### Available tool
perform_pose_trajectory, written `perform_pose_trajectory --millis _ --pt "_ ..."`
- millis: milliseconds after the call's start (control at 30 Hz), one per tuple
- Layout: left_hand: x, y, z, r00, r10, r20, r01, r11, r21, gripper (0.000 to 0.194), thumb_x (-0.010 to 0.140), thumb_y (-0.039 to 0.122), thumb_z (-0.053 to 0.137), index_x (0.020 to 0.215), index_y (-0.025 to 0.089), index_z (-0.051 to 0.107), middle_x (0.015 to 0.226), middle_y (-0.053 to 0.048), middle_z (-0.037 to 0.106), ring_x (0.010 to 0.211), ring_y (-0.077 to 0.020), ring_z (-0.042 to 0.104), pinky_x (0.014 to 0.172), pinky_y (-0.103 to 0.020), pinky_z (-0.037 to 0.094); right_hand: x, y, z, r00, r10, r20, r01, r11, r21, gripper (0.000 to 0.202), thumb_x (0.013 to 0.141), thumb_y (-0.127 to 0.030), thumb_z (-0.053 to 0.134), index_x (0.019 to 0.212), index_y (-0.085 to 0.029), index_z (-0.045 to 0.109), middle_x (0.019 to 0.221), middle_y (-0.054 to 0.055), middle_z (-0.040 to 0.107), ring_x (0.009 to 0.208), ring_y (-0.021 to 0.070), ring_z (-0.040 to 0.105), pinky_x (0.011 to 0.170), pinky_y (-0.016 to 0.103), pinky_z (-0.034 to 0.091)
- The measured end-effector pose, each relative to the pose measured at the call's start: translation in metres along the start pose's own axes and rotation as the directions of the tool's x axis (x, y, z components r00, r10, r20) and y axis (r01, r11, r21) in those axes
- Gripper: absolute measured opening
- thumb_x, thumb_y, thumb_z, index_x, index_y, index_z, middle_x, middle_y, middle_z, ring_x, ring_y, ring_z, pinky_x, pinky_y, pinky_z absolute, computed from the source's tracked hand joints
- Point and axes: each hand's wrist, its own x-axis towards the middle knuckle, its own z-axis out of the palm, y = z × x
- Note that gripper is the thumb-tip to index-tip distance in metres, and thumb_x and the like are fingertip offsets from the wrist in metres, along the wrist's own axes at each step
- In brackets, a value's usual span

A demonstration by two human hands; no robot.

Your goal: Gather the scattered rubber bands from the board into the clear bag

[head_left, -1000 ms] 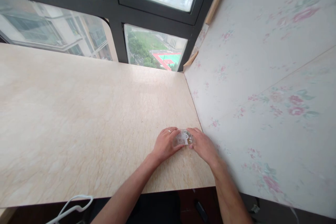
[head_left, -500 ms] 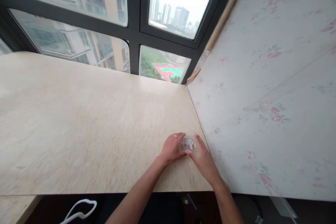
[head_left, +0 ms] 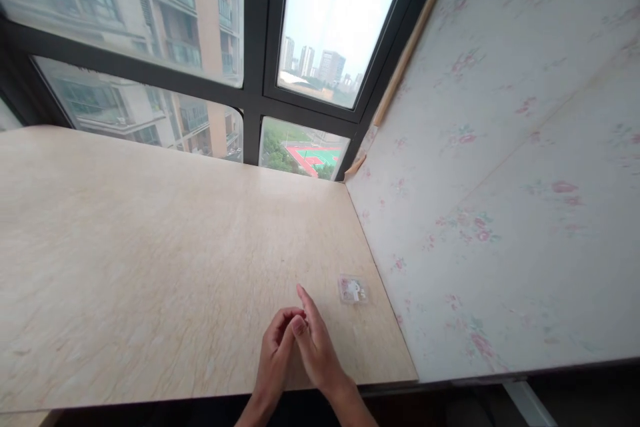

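Observation:
A small clear box (head_left: 353, 289) with a white figure and pinkish shapes showing in it rests on the pale marbled sill (head_left: 190, 267), close to the papered wall. Neither hand touches it. To its left, near the sill's front edge, my two hands meet. The fingers of my left hand (head_left: 277, 345) are curled and closed against the other palm; I see nothing held in them, though the space between the palms is hidden. My right hand (head_left: 316, 347) has its fingers stretched out and together, its thumb resting by the left fingers.
A dark-framed window (head_left: 253, 80) stands along the back of the sill. The flowered wall (head_left: 500, 180) bounds the right side. The sill's front edge runs just under my wrists, and below it at right is a light-coloured bar (head_left: 529, 403).
Both hands have let go of the clear box and moved left and nearer to me, coming together. The box stays on the sill. The view has tilted up slightly.

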Motion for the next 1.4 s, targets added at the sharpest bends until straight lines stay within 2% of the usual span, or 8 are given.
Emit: perform_pose_trajectory --millis 200,467,600,900,1033,1200,1300,1400 --pt "-0.019 -0.01 -0.017 0.938 -0.29 -0.191 0.252 0.947 -0.202 0.048 0.077 0.058 0.055 0.104 0.019 0.065 0.107 -0.01 0.067 0.106 -0.0269 0.06 0.092 -0.037 0.048 0.011 -0.011 0.043 0.999 0.046 0.0 -0.046 0.992 0.118 0.05 0.093 -0.053 0.039 0.131 -0.022 0.051 0.135 0.01 0.052 0.126 0.0224 0.046 0.107 0.041 0.034" --pt "-0.012 -0.023 -0.044 0.941 -0.294 -0.168 0.251 0.939 -0.235 0.048 0.075 0.053 0.058 0.106 0.018 0.065 0.124 -0.012 0.06 0.124 -0.0298 0.048 0.103 -0.042 0.04 0.022 -0.018 0.072 0.996 0.091 0.007 -0.089 0.96 0.266 0.055 0.09 -0.06 0.038 0.093 -0.014 0.068 0.086 0.01 0.071 0.082 0.0213 0.067 0.075 0.033 0.052" --pt "-0.014 -0.023 -0.052 0.921 -0.321 -0.223 0.275 0.937 -0.213 0.043 0.077 0.049 0.057 0.105 0.018 0.067 0.129 -0.009 0.058 0.132 -0.027 0.039 0.111 -0.041 0.03 0.015 -0.018 0.077 0.997 0.072 -0.022 -0.067 0.981 0.181 0.051 0.091 -0.058 0.039 0.086 -0.016 0.068 0.08 0.008 0.07 0.078 0.0203 0.066 0.072 0.03 0.051" --pt "-0.017 -0.014 -0.045 0.925 -0.379 -0.022 0.29 0.744 -0.602 0.047 0.068 0.053 0.067 0.099 0.019 0.071 0.127 -0.011 0.059 0.135 -0.0281 0.032 0.113 -0.038 0.027 0.014 -0.013 0.086 0.968 -0.005 -0.251 -0.049 0.977 -0.209 0.051 0.09 -0.056 0.039 0.055 -0.019 0.05 0.049 -0.002 0.049 0.048 0.0131 0.045 0.047 0.024 0.031" --pt "-0.016 -0.01 -0.046 0.927 -0.371 -0.046 0.262 0.733 -0.628 0.054 0.061 0.05 0.074 0.105 0.018 0.07 0.134 -0.012 0.053 0.138 -0.028 0.026 0.114 -0.035 0.024 0.019 -0.016 0.094 0.963 -0.051 -0.265 -0.051 0.931 -0.363 0.052 0.091 -0.053 0.036 0.052 -0.02 0.047 0.046 0.0 0.05 0.043 0.0128 0.041 0.046 0.026 0.026" --pt "-0.016 -0.008 -0.048 0.901 -0.427 -0.074 0.294 0.728 -0.619 0.055 0.06 0.047 0.077 0.106 0.019 0.069 0.122 -0.012 0.062 0.132 -0.0304 0.038 0.111 -0.035 0.029 0.018 -0.015 0.102 0.955 -0.155 -0.253 0.004 0.859 -0.512 0.047 0.092 -0.043 0.041 0.051 -0.02 0.05 0.045 0.0 0.05 0.04 0.012 0.038 0.044 0.026 0.025" --pt "-0.014 -0.003 -0.051 0.89 -0.448 -0.088 0.318 0.747 -0.584 0.053 0.06 0.047 0.077 0.102 0.016 0.069 0.111 -0.013 0.066 0.125 -0.0322 0.047 0.109 -0.04 0.032 0.013 -0.002 0.106 0.933 -0.222 -0.283 0.059 0.871 -0.488 0.043 0.091 -0.041 0.047 0.055 -0.019 0.057 0.049 0.0 0.053 0.042 0.0114 0.043 0.044 0.023 0.032" --pt "-0.015 -0.001 -0.049 0.903 -0.422 -0.083 0.313 0.778 -0.545 0.054 0.06 0.051 0.077 0.097 0.012 0.069 0.098 -0.013 0.069 0.114 -0.0326 0.055 0.103 -0.042 0.04 0.006 0.013 0.11 0.909 -0.258 -0.328 0.09 0.889 -0.45 0.029 0.092 -0.039 0.05 0.08 -0.017 0.066 0.074 0.001 0.063 0.059 0.0113 0.056 0.057 0.024 0.047"
